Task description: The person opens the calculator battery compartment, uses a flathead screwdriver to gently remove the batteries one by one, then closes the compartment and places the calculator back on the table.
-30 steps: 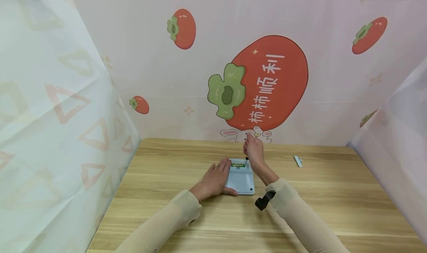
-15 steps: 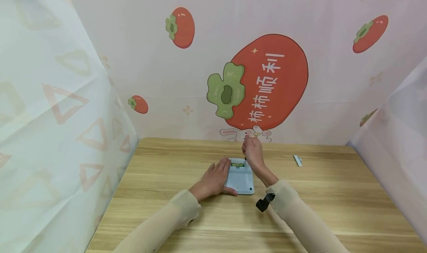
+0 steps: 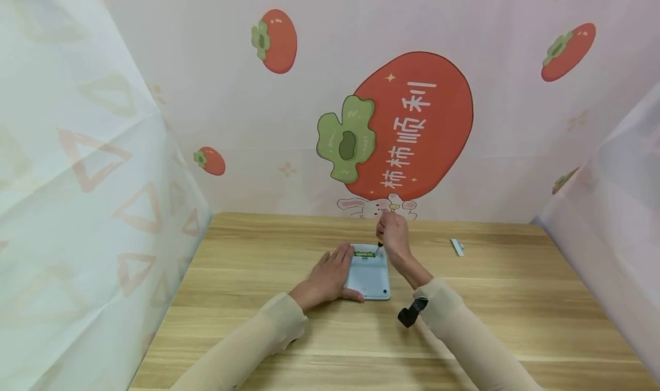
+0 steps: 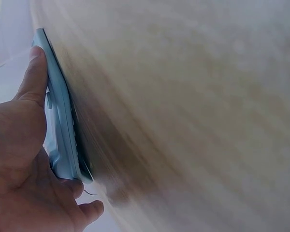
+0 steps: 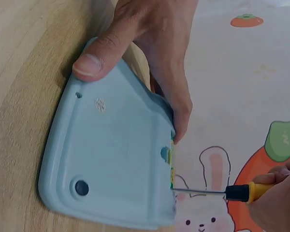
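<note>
A light blue device shaped like a desk calculator (image 3: 368, 279) lies back side up on the table. Near its far edge an uncovered battery compartment (image 3: 364, 255) shows green and yellow inside. My left hand (image 3: 327, 276) holds the calculator's left side, thumb at the near end and fingers at the far end. My right hand (image 3: 396, 239) grips a screwdriver (image 5: 238, 193) with a yellow and black handle. In the right wrist view, its thin metal shaft reaches the calculator beside the battery compartment; the very tip is hidden there. A dark round foot (image 5: 81, 187) sits near one corner.
A small light blue battery cover (image 3: 457, 247) lies on the wooden table (image 3: 495, 299) to the right of my right hand. Behind the table rises a pale backdrop (image 3: 232, 93) with printed persimmons. A black strap (image 3: 412, 312) hangs from my right wrist.
The screwdriver handle and my right hand have tilted slightly rightward over the last half second. My left hand and the calculator keep their positions; the head view has shifted a little.
</note>
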`<state>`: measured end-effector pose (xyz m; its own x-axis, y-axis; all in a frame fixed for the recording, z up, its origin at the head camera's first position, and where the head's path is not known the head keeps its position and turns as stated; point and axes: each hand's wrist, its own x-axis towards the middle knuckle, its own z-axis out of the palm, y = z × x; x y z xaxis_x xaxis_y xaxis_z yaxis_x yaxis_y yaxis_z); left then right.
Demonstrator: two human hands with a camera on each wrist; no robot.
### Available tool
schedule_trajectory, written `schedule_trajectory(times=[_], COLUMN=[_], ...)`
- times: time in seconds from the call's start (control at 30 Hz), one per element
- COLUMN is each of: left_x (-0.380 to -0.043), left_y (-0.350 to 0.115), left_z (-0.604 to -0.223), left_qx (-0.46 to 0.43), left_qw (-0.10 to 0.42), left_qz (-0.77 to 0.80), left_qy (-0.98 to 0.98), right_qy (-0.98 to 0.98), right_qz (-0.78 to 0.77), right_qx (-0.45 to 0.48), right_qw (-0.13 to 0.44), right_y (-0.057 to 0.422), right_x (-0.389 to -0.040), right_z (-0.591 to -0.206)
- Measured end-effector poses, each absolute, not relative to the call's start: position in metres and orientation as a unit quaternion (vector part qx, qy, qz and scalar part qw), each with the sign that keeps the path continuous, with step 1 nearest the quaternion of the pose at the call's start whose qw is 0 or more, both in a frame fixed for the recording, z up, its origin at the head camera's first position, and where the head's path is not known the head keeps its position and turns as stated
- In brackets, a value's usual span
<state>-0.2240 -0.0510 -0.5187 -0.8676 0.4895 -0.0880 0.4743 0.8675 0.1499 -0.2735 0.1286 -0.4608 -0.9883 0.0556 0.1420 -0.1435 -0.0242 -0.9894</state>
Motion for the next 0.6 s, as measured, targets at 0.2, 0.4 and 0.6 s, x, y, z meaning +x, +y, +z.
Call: schedule_trajectory(times=[0.2, 0.4, 0.6], left_x=[-0.224, -0.224, -0.224], left_y=[-0.051, -0.05, -0.051], left_z=[-0.519, -0.519, -0.519], left_qx=[0.247, 0.245, 0.246], left_qw=[0.062, 0.063, 0.063], left_qz=[0.063, 0.068, 0.068], left_qy=[0.965, 0.965, 0.965], right_qy=[-0.642, -0.635, -0.578], right_qz=[0.765, 0.771, 0.814], right_qx=[0.002, 0.007, -0.023], right_qw=[0.053, 0.056, 0.056], right_y=[0.139, 0.142, 0.145], right_x=[-0.275, -0.271, -0.273], right_z=[-0.463, -0.465, -0.467])
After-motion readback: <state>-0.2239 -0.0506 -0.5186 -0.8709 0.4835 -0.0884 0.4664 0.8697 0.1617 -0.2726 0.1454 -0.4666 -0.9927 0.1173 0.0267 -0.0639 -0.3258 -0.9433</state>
